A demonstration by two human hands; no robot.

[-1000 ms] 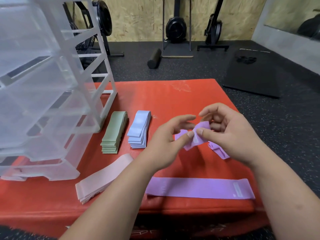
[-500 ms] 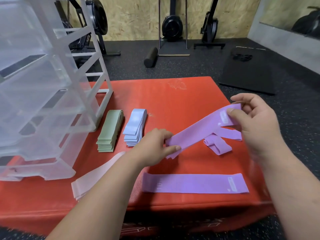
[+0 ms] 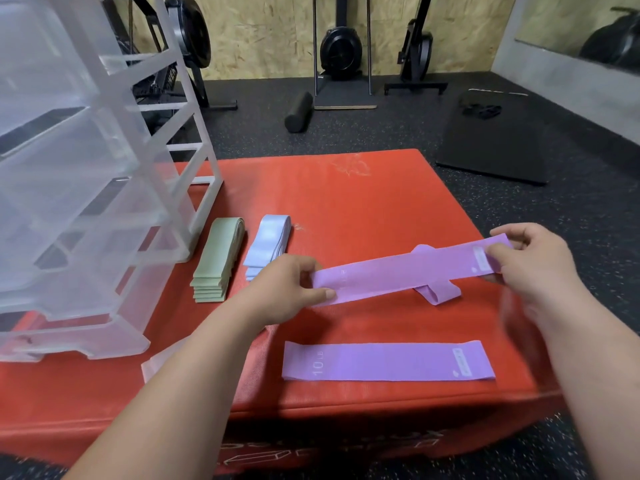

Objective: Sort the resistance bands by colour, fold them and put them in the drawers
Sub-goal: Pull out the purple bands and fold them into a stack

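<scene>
A purple resistance band (image 3: pixel 398 273) is stretched flat in the air over the red mat (image 3: pixel 346 202). My left hand (image 3: pixel 287 289) pinches its left end and my right hand (image 3: pixel 533 265) pinches its right end at the label. Under it lies a crumpled purple band (image 3: pixel 438 292). Another purple band (image 3: pixel 388 362), marked 10 LB, lies flat near the mat's front edge. A folded green stack (image 3: pixel 216 261) and a folded light blue stack (image 3: pixel 268 244) sit beside the clear plastic drawer unit (image 3: pixel 69 202). A pink band (image 3: pixel 156 363) shows partly under my left forearm.
The drawer unit stands on the mat's left side with its drawers pulled out toward me. Beyond the mat are black rubber flooring, a black foam roller (image 3: pixel 299 112), a dark floor mat (image 3: pixel 498 140) and gym machines along the wooden wall.
My hands moved apart and pulled the purple band from a bunched shape into a straight, nearly level strip. The other bands have not moved.
</scene>
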